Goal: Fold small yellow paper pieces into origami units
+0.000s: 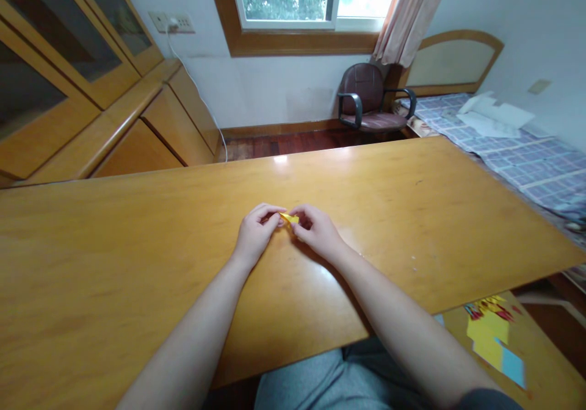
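Note:
A small folded piece of yellow paper [289, 218] sits between both hands over the middle of the wooden table [137, 245]. My left hand [254, 234] pinches its left end with fingers curled. My right hand [315, 232] pinches its right end, fingers closed around it. Most of the paper is hidden by the fingertips.
A lower wooden surface at the bottom right carries yellow and blue paper sheets [497, 337]. Behind the table stand a maroon office chair [366, 96], a bed with white papers [513, 135] on the right, and wooden cabinets [82, 93] on the left.

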`<state>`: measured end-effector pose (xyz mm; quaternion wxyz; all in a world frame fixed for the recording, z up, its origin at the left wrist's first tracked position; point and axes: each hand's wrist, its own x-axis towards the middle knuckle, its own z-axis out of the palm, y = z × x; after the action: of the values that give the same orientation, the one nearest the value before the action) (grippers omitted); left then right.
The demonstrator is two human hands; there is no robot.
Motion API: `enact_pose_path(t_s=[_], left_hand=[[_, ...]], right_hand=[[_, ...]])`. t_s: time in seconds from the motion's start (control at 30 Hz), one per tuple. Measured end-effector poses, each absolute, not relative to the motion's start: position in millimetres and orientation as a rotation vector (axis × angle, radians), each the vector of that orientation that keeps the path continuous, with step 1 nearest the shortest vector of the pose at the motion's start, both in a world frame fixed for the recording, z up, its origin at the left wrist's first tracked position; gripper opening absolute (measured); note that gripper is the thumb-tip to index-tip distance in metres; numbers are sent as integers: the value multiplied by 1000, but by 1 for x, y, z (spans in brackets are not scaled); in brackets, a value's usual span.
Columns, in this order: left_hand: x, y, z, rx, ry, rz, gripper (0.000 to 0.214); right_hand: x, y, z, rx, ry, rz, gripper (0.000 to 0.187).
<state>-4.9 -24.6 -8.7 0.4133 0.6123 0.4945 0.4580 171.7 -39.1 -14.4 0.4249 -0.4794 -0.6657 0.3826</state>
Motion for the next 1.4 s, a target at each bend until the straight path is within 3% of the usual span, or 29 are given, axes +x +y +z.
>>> enact_pose_path(t_s=[0.4,0.87,1.4], left_hand=[[-7,-22,-6,1492,1074,1110,20],[-9,-20,-17,1341,1026,1080,26],[-7,-21,-11,1439,1110,1122,15]], right_hand=[[177,-36,-15,-1045,-1311,1435,26],[179,-36,-8,-1076,-1317,1489,27],[179,-36,-9,-1070,-1332,1481,28]])
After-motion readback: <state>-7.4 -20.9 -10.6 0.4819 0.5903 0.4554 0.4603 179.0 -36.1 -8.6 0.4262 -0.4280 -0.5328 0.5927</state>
